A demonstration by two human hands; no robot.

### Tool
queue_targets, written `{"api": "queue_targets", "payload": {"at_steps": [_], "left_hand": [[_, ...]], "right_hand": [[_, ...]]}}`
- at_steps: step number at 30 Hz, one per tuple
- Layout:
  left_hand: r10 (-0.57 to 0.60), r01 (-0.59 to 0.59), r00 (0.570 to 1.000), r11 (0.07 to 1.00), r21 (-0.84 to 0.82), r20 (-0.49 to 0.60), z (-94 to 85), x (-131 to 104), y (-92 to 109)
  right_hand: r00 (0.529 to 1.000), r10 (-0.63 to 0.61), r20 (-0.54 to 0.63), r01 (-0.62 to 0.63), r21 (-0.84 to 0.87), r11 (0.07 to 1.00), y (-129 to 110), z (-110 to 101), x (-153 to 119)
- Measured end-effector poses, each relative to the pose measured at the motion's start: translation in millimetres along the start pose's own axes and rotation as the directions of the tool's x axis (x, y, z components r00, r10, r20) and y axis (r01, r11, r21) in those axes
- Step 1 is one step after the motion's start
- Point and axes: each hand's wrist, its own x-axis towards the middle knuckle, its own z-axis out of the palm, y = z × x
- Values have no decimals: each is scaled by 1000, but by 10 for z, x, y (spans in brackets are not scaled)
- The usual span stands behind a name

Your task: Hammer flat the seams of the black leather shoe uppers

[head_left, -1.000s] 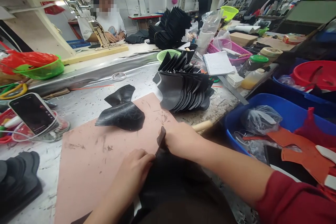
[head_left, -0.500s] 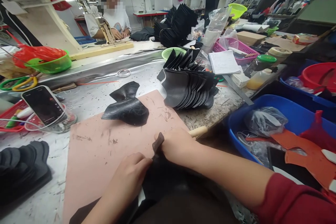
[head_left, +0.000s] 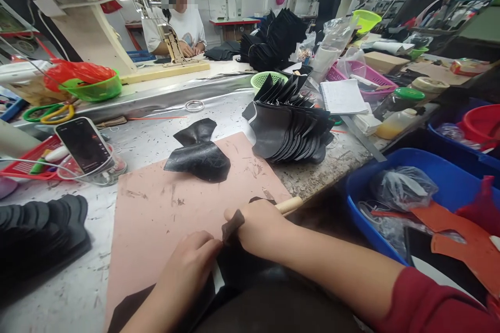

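Observation:
My left hand [head_left: 192,260] pinches the edge of a dark leather piece [head_left: 233,226] low in the view, over the near side of a pink board [head_left: 152,218]. Just to its right, my right hand [head_left: 260,226] is closed on the same piece, whose folded edge sticks up between the hands. A pale wooden handle [head_left: 289,205] shows past the right hand; whether the hand holds it is hidden. Two black cut pieces [head_left: 198,161] lie at the board's far edge. More dark material [head_left: 130,307] lies under my left forearm.
Stacks of black pieces stand at the left [head_left: 42,244] and beyond the board [head_left: 285,130]. A phone [head_left: 83,144] leans near a red basket at the left. A blue tub [head_left: 359,208] of scraps stands at the right. Across the table a person [head_left: 177,26] sits by a sewing machine.
The whole view has shifted, so the table things appear farther right. Both hands keep their grip on the leather, and a bit of dark material now shows above my right hand.

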Motion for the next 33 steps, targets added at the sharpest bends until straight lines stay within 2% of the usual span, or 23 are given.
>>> {"api": "queue_targets", "payload": {"at_steps": [3, 7, 9, 11, 13, 14, 17, 21, 26, 30, 33], "left_hand": [[16, -16, 1000, 1000, 26, 20, -42, -42, -3], [-61, 72, 994, 989, -127, 89, -81, 23, -29], [-88, 92, 996, 976, -197, 31, -45, 95, -64], [-90, 75, 994, 974, -215, -61, 12, 166, -101], [-72, 48, 990, 980, -192, -122, 59, 214, -126], [-59, 36, 989, 985, -168, -134, 70, 227, -132], [-18, 11, 996, 997, -75, -90, 48, 228, -129], [-27, 24, 999, 995, -97, -32, -5, 191, -116], [-9, 3, 998, 995, -103, -60, -13, 153, -141], [16, -22, 998, 993, -114, -53, -12, 116, -194], [33, -40, 996, 995, -87, -88, -4, 65, -238]], "right_hand": [[1000, 5, -10, -5, 17, 1000, -43, 25, 5], [1000, 18, 12, -18, 11, 1000, -12, 1, 24], [998, 56, -3, -56, 4, 998, 49, -37, 60], [994, 84, -65, -84, -7, 996, 110, -83, 103], [992, 97, -80, -99, -20, 995, 145, -120, 139], [993, 112, -46, -113, -23, 993, 151, -131, 151], [992, 123, 30, -122, -29, 992, 134, -134, 161], [993, 80, -85, -84, -48, 995, 85, -95, 155], [994, 112, 13, -111, -61, 992, 16, -68, 180], [997, 59, -49, -62, -67, 996, -27, -42, 195], [999, 48, -24, -49, -73, 996, -55, -10, 199]]}}
